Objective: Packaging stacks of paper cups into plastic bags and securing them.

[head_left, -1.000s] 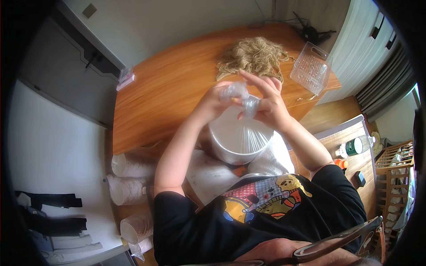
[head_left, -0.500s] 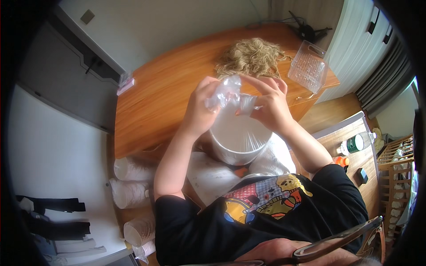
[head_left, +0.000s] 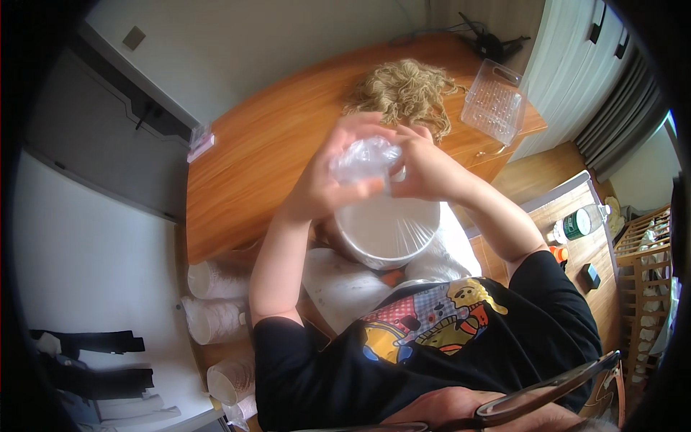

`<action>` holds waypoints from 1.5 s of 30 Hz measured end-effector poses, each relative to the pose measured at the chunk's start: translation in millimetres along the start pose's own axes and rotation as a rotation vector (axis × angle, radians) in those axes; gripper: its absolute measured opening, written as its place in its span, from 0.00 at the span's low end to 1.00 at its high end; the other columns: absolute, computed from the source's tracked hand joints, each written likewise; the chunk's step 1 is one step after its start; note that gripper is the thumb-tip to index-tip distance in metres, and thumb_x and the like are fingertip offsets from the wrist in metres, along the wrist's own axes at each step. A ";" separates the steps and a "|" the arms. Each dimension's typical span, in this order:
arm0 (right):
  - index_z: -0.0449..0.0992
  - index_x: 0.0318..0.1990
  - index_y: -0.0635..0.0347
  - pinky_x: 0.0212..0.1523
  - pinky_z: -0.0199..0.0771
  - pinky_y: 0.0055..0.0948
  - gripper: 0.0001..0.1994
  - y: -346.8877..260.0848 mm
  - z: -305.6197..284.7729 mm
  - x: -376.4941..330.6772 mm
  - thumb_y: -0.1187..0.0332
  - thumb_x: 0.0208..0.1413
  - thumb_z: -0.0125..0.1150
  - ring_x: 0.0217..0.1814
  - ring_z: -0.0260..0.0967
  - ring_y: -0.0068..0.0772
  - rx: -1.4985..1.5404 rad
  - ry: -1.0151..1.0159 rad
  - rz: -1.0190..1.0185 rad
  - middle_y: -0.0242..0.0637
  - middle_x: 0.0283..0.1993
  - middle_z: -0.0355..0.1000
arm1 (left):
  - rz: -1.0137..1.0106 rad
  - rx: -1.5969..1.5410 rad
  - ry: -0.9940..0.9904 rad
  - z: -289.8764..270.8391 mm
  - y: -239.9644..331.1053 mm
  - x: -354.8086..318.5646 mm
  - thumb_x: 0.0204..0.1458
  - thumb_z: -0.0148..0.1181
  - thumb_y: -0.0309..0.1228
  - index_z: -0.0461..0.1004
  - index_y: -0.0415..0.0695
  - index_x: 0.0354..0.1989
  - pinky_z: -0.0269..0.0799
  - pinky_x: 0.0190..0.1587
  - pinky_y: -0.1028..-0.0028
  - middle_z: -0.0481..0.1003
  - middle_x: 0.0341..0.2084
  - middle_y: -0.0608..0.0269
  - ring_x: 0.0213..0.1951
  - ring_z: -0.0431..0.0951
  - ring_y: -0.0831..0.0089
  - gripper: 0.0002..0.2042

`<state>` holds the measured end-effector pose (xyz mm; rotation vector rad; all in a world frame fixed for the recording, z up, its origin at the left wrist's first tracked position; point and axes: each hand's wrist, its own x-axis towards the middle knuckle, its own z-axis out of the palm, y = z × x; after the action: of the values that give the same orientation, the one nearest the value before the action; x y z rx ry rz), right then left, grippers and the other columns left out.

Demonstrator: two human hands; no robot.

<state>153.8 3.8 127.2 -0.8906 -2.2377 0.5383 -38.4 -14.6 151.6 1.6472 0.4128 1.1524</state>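
A crumpled piece of clear plastic film (head_left: 363,160) is bunched up between my hands. My left hand (head_left: 325,171) wraps around it from the left, thumb below and fingers above. From the other side, my right hand (head_left: 428,169) grips the film's right part; its fingertips are mostly hidden. Just beneath, a round white tub (head_left: 389,261) rests at my lap, with creased clear film across its right side. Whether the bunched film joins the film on the tub, I cannot tell.
On the wooden table (head_left: 266,158) lie a heap of beige yarn (head_left: 407,90) and a clear plastic basket (head_left: 493,104). Several wrapped white cylinders (head_left: 216,320) stand to the left below the table. A bottle (head_left: 577,225) with a green label is on a surface at right.
The left hand has spread further around the film, thumb lower. My right hand has shifted slightly left, closer to the left one, with its fingers drawn in. The bunch looks larger and rounder.
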 end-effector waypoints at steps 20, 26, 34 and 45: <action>0.83 0.26 0.54 0.62 0.50 0.42 0.04 -13.2 -39.3 21.9 0.70 0.42 0.63 0.62 0.59 0.33 -0.218 -0.271 -0.141 0.26 0.51 0.75 | -0.135 0.510 0.297 -6.8 -14.5 -40.5 0.47 0.66 0.23 0.80 0.37 0.37 0.70 0.42 0.77 0.75 0.31 0.64 0.35 0.75 0.76 0.09; 0.81 0.22 0.56 0.59 0.51 0.39 0.03 -23.8 -43.1 32.9 0.70 0.41 0.63 0.59 0.60 0.31 -0.197 -0.441 -0.092 0.27 0.49 0.76 | -0.418 -0.021 -0.202 -47.8 13.4 -40.7 0.48 0.57 0.64 0.74 0.31 0.50 0.69 0.45 0.79 0.78 0.36 0.61 0.39 0.76 0.77 0.40; 0.83 0.27 0.46 0.50 0.55 0.39 0.06 -19.0 -41.8 45.2 0.63 0.43 0.61 0.50 0.64 0.30 -0.352 -0.476 -0.182 0.23 0.31 0.76 | -0.374 1.168 0.058 24.7 27.6 -12.5 0.38 0.75 0.42 0.71 0.38 0.37 0.73 0.40 0.64 0.78 0.32 0.50 0.37 0.80 0.56 0.25; 0.83 0.28 0.45 0.47 0.56 0.40 0.06 -25.7 -58.8 52.2 0.61 0.41 0.65 0.51 0.64 0.30 -0.483 -0.488 -0.145 0.23 0.28 0.75 | -0.045 0.994 0.209 28.4 -4.2 -10.4 0.48 0.68 0.30 0.69 0.40 0.53 0.71 0.42 0.67 0.74 0.35 0.52 0.35 0.75 0.59 0.23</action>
<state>155.2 31.3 205.2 -0.8822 -2.9285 0.1498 -18.5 -36.1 142.9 2.3226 1.3024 1.1559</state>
